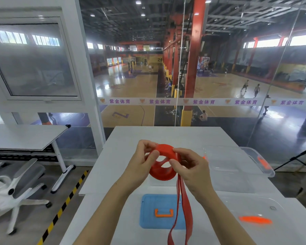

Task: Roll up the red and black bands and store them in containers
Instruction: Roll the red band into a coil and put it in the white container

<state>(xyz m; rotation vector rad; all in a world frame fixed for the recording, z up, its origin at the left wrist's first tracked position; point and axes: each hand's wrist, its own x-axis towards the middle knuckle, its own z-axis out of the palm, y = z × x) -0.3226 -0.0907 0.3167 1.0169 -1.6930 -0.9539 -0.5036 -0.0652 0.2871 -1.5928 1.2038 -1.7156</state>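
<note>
While both hands are raised over the table (166,135), they hold the band (163,174) between them. L hand (140,165) is curled on the left side of the coil, thumb on the front & fingers over the top edge. R hand (193,168) pinches the right side, thumb tip on the front, other fingers bent behind. So both hands grip the red band.

The band is only partly rolled. A loose coil w/ a hole in the middle sits betw. the two hands, above the table & not touching it. From the coil's right side, just under R hand, the unrolled part hangs down as two strips & leaves the picture at the bottom edge. It passes in front of the blue lid (148,213), which lies flat on the table near the person & has an orange handle (163,213).

Right of R hand stands a clear box (228,165). At bottom right lies a clear lid (254,204) w/ an orange latch (254,221).

Further left are a 2nd table (25,135) & a white chair (16,188). Behind the glass is a sports hall (131,82).
</note>
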